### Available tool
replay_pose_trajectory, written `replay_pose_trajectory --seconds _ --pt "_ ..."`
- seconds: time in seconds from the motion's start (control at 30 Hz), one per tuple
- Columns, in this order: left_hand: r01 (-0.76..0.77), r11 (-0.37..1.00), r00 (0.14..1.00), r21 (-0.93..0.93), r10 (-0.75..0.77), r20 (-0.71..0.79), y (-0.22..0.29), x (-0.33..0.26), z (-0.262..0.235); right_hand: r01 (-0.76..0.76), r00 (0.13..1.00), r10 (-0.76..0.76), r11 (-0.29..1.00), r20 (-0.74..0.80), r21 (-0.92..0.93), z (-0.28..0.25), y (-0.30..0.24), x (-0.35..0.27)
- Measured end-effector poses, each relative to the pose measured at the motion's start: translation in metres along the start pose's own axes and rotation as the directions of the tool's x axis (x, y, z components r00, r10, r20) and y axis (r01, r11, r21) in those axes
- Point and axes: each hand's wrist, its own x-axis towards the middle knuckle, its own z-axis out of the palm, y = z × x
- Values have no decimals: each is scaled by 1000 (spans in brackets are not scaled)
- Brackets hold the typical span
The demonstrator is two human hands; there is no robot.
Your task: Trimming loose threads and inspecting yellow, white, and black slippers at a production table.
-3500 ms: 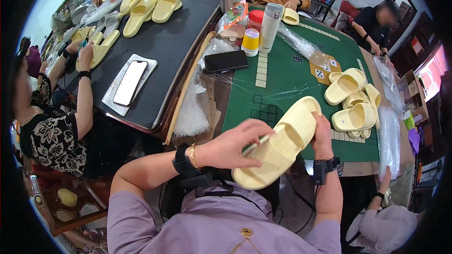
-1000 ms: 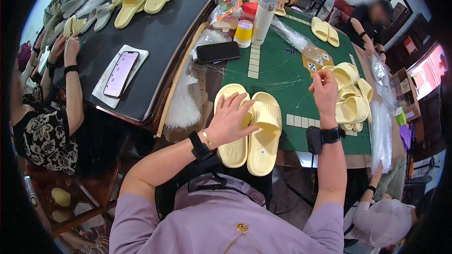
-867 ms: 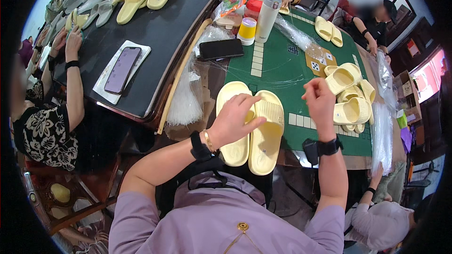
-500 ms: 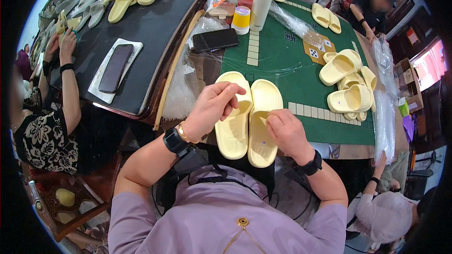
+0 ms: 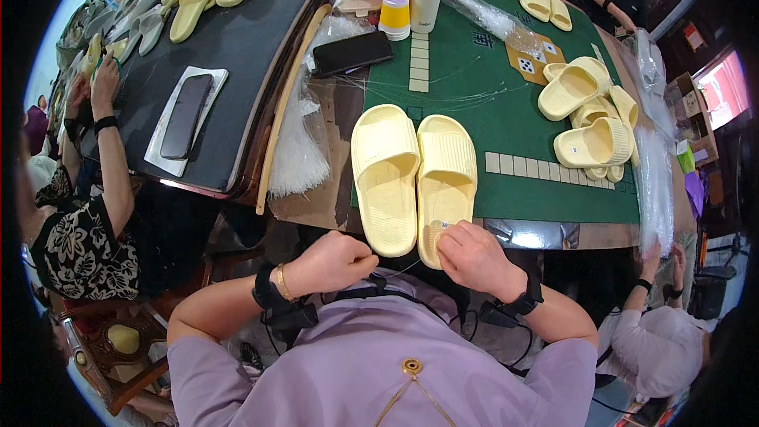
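Green matting (image 5: 514, 136) reaches under the yellow slippers (image 5: 386, 209), which I see pointing lengthwise away from both hands. Right hand (image 5: 474, 259), nearer, overlaps the right one; left hand (image 5: 336, 262) is just beside their near end. Fingertips press together, on what I can't tell.

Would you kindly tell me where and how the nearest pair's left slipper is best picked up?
Probably by the heel, from the near side, thumb on top and fingers beneath: the left slipper lies sole down, toe pointing away, and its flat heel seems to overhang the green table, close to the left hand.
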Motion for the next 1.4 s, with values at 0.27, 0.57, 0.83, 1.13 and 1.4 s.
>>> replay_pose_trajectory --seconds 0.27,0.57,0.83,1.13,1.4 --pt "200 963 978 -183 -185 92 10 11 -7 -72 995 73 997 66 -7 -4 8 12" --pt "227 955 948 -192 -261 -182 6 67 -27 -210 949 185 975 -255 -75 12 34 30" --pt "142 982 807 -126 -189 -559 -22 87 -70 -168 899 119 982 -422 -82 -26 45 25" --pt "345 938 821 -5 -305 -483 -52 141 -104 -450 886 455 890 88 -70 -25 14 28" --pt "309 939 854 153 -202 -480 -59 161 -106 -369 926 378 900 -8 -230 9 37 29"
